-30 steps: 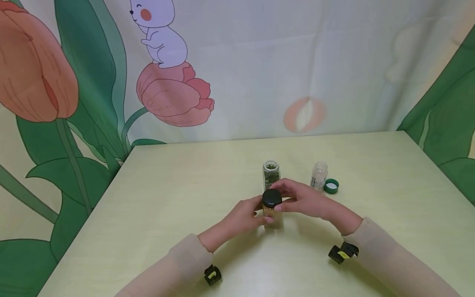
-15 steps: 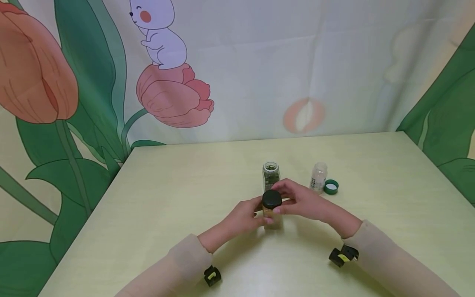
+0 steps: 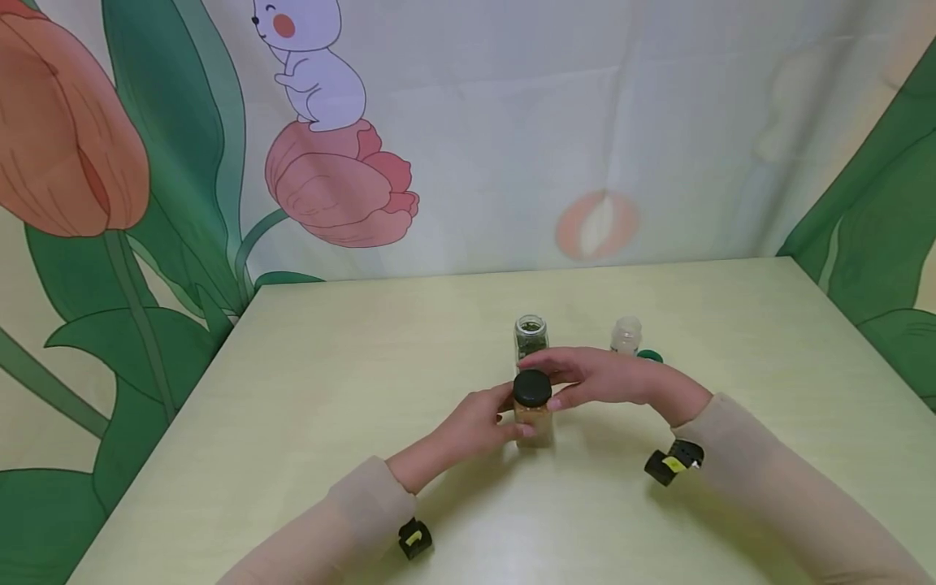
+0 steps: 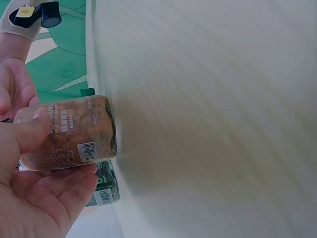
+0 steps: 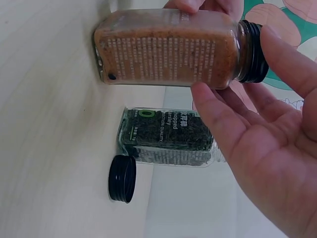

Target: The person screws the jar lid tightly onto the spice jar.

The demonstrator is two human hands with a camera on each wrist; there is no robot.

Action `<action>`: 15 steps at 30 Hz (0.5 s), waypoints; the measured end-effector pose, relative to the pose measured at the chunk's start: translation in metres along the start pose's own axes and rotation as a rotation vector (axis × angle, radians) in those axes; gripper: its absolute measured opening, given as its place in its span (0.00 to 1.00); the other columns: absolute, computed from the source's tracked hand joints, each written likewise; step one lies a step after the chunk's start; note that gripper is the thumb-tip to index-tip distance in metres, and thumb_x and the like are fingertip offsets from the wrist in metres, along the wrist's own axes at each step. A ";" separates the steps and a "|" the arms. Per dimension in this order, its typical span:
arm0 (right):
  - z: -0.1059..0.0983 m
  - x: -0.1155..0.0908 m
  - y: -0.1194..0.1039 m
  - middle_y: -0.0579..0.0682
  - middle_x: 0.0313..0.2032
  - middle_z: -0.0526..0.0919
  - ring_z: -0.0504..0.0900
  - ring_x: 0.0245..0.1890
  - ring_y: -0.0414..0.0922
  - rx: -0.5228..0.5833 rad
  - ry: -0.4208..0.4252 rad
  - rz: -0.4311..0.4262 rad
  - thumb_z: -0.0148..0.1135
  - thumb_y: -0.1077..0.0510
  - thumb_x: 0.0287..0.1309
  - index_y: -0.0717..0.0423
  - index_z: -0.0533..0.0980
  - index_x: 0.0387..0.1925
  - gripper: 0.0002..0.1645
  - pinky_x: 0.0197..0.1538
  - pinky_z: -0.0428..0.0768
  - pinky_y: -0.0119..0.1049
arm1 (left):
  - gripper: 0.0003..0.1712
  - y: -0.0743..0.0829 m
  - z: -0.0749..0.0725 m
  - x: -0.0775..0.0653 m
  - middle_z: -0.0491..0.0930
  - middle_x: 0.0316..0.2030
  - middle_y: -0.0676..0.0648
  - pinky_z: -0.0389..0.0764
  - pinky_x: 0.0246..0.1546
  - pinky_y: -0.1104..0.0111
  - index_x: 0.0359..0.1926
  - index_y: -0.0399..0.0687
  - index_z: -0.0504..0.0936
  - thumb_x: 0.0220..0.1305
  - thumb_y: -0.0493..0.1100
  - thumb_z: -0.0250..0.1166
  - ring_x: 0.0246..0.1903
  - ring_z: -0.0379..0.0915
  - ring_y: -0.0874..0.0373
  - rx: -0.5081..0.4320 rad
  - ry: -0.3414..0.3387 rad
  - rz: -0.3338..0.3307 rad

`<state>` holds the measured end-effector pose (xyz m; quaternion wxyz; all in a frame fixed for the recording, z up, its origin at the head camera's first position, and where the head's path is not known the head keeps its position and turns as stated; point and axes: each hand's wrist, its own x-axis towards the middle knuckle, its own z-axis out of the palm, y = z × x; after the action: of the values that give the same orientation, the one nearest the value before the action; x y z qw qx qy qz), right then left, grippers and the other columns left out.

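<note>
An upright glass jar of orange-brown seasoning [image 3: 536, 426] with a black lid [image 3: 532, 388] stands on the table. My left hand [image 3: 471, 435] grips its body, the thumb across the printed front in the left wrist view. At the top is my right hand [image 3: 610, 378], its thumb against the lid's side and its fingers curving round behind, as the right wrist view shows. One right fingertip [image 5: 200, 91] lies right at the jar's body. Just behind stands an uncapped jar of chopped parsley [image 3: 530, 333], partly hidden by the right hand in the head view.
A loose black lid [image 5: 122, 178] lies beside the parsley jar. To the back right is a small clear bottle [image 3: 626, 335] with its top uncovered, a green cap [image 3: 650, 355] next to it. A printed cloth [image 3: 475, 162] hangs behind the table [image 3: 351, 349].
My right hand has turned at the lid, its wrist swinging up and away, now covering more of the clear bottle and green cap. The left hand keeps its grip on the jar.
</note>
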<state>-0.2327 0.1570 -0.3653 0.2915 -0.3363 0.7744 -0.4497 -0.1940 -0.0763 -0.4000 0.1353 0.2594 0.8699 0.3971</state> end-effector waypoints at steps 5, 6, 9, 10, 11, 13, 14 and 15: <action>0.002 0.002 -0.001 0.64 0.69 0.73 0.70 0.72 0.63 -0.025 0.028 -0.011 0.62 0.60 0.70 0.63 0.63 0.74 0.35 0.73 0.71 0.59 | 0.30 -0.001 0.000 0.001 0.81 0.61 0.34 0.78 0.67 0.50 0.66 0.33 0.74 0.67 0.40 0.70 0.64 0.78 0.39 0.001 0.003 0.000; 0.003 0.002 -0.001 0.64 0.69 0.74 0.71 0.72 0.63 -0.030 0.036 -0.014 0.62 0.60 0.70 0.63 0.64 0.73 0.34 0.73 0.71 0.59 | 0.30 -0.001 0.000 0.001 0.81 0.61 0.34 0.78 0.66 0.49 0.66 0.33 0.74 0.67 0.40 0.70 0.64 0.78 0.39 0.000 0.003 0.000; 0.005 0.001 0.000 0.64 0.67 0.76 0.72 0.71 0.63 -0.040 0.061 -0.018 0.62 0.59 0.71 0.62 0.66 0.72 0.32 0.72 0.73 0.58 | 0.30 -0.001 0.000 0.001 0.81 0.61 0.34 0.78 0.66 0.50 0.66 0.33 0.74 0.67 0.40 0.70 0.64 0.78 0.39 0.000 0.001 0.001; 0.006 0.001 0.000 0.64 0.67 0.76 0.72 0.71 0.63 -0.039 0.068 -0.021 0.62 0.59 0.71 0.62 0.66 0.71 0.32 0.72 0.73 0.58 | 0.31 -0.001 0.000 0.001 0.82 0.61 0.34 0.78 0.66 0.50 0.66 0.33 0.73 0.67 0.41 0.70 0.64 0.78 0.39 -0.001 0.000 0.000; 0.007 0.000 0.000 0.64 0.67 0.76 0.72 0.71 0.63 -0.036 0.074 -0.022 0.62 0.59 0.71 0.62 0.67 0.71 0.31 0.72 0.74 0.58 | 0.31 -0.001 0.000 0.001 0.82 0.61 0.34 0.78 0.66 0.49 0.67 0.33 0.73 0.67 0.41 0.70 0.64 0.78 0.39 -0.003 -0.001 -0.002; 0.008 0.000 0.000 0.64 0.67 0.76 0.72 0.71 0.64 -0.031 0.083 -0.032 0.62 0.58 0.71 0.62 0.67 0.70 0.31 0.72 0.74 0.57 | 0.31 -0.001 0.000 0.001 0.82 0.61 0.34 0.78 0.66 0.49 0.67 0.33 0.73 0.67 0.41 0.70 0.64 0.78 0.39 -0.004 -0.001 -0.002; 0.009 0.000 0.001 0.64 0.67 0.76 0.72 0.71 0.64 -0.026 0.087 -0.033 0.63 0.58 0.70 0.62 0.67 0.70 0.31 0.71 0.74 0.57 | 0.31 -0.001 0.000 0.001 0.82 0.61 0.34 0.78 0.66 0.49 0.67 0.33 0.73 0.67 0.41 0.70 0.64 0.78 0.39 -0.005 -0.001 -0.003; 0.009 0.000 0.001 0.64 0.67 0.76 0.72 0.71 0.64 -0.029 0.091 -0.039 0.63 0.58 0.70 0.62 0.67 0.70 0.31 0.71 0.75 0.57 | 0.31 0.000 -0.001 0.001 0.81 0.61 0.34 0.78 0.66 0.49 0.67 0.33 0.73 0.67 0.41 0.70 0.64 0.78 0.39 -0.005 -0.001 -0.004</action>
<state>-0.2263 0.1530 -0.3703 0.2423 -0.3349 0.7866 -0.4587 -0.1952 -0.0762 -0.3999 0.1369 0.2576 0.8694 0.3989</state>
